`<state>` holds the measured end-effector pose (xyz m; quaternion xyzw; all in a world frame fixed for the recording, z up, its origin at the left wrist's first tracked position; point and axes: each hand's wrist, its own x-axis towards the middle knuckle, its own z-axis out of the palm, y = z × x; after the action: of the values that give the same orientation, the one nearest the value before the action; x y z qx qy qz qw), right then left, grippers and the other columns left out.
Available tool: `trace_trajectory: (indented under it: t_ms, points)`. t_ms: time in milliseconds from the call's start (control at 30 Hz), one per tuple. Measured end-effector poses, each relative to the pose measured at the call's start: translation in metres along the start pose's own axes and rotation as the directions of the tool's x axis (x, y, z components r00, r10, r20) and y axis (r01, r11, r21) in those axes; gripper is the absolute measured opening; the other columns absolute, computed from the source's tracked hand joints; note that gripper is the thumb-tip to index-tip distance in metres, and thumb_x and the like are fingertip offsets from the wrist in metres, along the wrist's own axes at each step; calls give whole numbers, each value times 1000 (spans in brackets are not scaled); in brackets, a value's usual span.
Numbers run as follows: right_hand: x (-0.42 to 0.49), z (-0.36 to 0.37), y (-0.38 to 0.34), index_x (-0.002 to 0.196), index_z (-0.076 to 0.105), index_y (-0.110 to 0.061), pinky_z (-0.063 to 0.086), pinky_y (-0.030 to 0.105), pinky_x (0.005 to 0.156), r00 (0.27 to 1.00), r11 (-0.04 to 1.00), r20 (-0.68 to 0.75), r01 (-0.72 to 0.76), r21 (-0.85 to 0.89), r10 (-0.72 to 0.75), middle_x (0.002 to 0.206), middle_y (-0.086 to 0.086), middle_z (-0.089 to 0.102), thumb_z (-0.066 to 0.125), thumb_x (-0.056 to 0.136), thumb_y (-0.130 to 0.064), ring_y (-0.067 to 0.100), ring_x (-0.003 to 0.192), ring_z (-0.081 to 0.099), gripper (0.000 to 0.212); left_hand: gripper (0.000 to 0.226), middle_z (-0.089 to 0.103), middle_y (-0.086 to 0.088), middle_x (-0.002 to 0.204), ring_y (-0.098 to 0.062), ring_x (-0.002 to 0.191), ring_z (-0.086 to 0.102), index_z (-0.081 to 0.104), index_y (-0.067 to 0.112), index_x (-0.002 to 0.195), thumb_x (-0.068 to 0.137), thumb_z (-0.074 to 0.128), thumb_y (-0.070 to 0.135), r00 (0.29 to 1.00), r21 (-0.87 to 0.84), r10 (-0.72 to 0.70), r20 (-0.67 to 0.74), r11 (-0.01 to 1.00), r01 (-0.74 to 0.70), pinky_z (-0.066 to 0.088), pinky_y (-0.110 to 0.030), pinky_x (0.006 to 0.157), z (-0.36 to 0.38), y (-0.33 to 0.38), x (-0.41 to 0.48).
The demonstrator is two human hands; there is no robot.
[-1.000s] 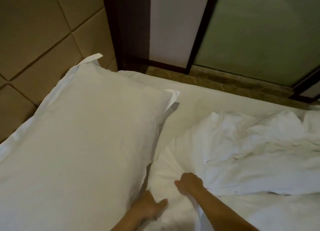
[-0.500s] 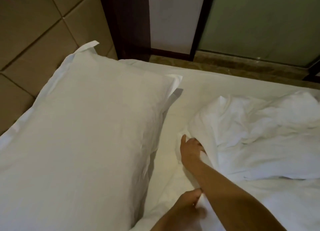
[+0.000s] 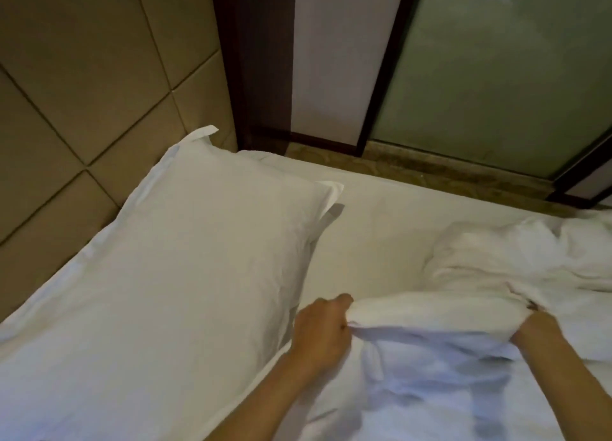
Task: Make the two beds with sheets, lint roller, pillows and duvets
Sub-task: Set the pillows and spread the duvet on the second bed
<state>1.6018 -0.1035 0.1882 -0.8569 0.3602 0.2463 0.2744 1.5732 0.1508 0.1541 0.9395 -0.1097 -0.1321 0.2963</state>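
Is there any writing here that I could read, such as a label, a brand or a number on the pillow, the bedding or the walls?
None: no readable text anywhere in this view.
The pillow, the duvet and the sheet are plain white, with no tag or print showing.
The padded wall panels and the frosted glass carry no sign or number.

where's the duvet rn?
Head view, right side: the duvet lies bunched on the sheet, right of the pillow, with the left hand and right hand gripping its near edge.
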Motion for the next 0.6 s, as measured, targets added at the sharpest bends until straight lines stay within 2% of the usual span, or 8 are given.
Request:
trace_trajectory:
  t_ms: [33,100,200,267,367,433,500,600]
  points:
    - [-1,4,-7,149,9,-7,19,19,107,997,972,14,79,-219,-78,158,9,13,17,102,-40,22,143,21,59,26,67,-10,98,-31,95,61,58,18,102,80,44,16,996,-19,-20,-86,1000,18,42,-32,70,-31,-7,3]
    - [-10,-18,-49,147,26,-6,31,24,104,988,973,-77,119,-196,-136,151,12,33,37,101,-30,25,136,37,53,20,68,-11,92,-32,89,61,60,16,94,80,45,15,956,-64,-88,-279,995,73,44,-34,67,-99,-37,7]
    - [-64,-37,-164,116,56,5,49,29,78,879,866,-127,476,152,-460,110,16,60,63,86,-11,30,93,58,35,17,65,-6,80,-32,81,59,56,23,75,76,41,13,839,-126,-167,-519,985,118,45,-37,65,-202,-88,-1]
    - [-94,-40,-241,115,56,7,48,19,66,809,639,-175,557,530,-560,96,11,57,59,86,-2,18,73,51,30,15,64,-7,77,-32,78,58,55,20,71,77,44,15,737,-88,-181,-651,982,164,44,-37,64,-249,-109,-3]
    - [-97,-24,-322,125,54,-6,43,37,99,734,196,-47,242,950,-677,99,13,61,47,97,-18,21,84,55,31,13,66,-8,88,-31,87,59,65,17,89,86,52,16,591,-39,-221,-776,952,305,37,-31,65,-281,-139,14]
    - [-83,9,-347,114,56,-18,43,46,93,688,251,31,223,942,-725,96,3,64,50,95,-39,21,92,57,29,16,65,-8,105,-32,99,58,62,19,105,91,55,24,580,-83,-329,-745,909,408,40,-34,76,-281,-161,24]
    - [-75,56,-346,115,53,-28,43,43,88,640,500,213,307,809,-738,94,-9,63,56,88,-52,15,93,51,36,35,52,-12,129,-33,117,49,50,18,127,94,54,29,577,-94,-440,-688,842,531,38,-45,94,-260,-186,20]
    - [-75,138,-311,148,26,-29,28,36,106,623,710,388,425,561,-679,142,-8,37,55,91,-46,19,131,36,66,51,25,-14,152,-34,139,25,32,20,145,97,44,32,679,104,-300,-670,867,486,22,-58,108,-176,-210,-20]
